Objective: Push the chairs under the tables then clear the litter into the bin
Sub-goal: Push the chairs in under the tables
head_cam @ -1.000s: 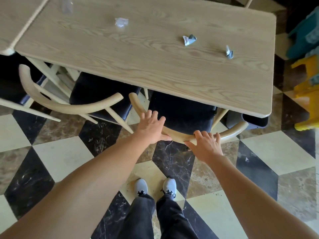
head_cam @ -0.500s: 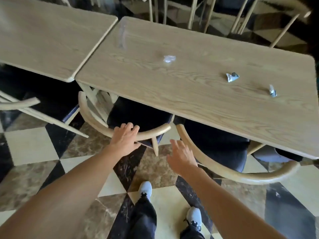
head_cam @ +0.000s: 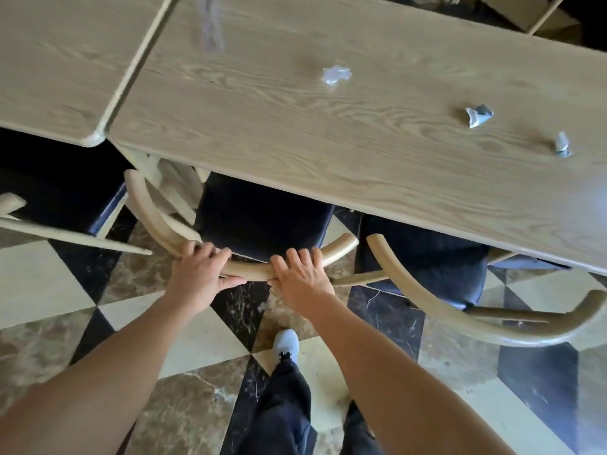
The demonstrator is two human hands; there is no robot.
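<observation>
Gripping the chair's curved back rail (head_cam: 249, 270), the left hand (head_cam: 200, 279) and right hand (head_cam: 300, 282) are curling fingers over it. Frame is appearing rigid, fairly light; rail judged soundest hold.

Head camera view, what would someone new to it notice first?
At the centre, the left hand and the right hand grip the curved back of a chair whose dark seat sits partly under the table. On the tabletop toward the right lie three bits of crumpled litter: a pale scrap, a grey scrap and a small scrap.
</observation>
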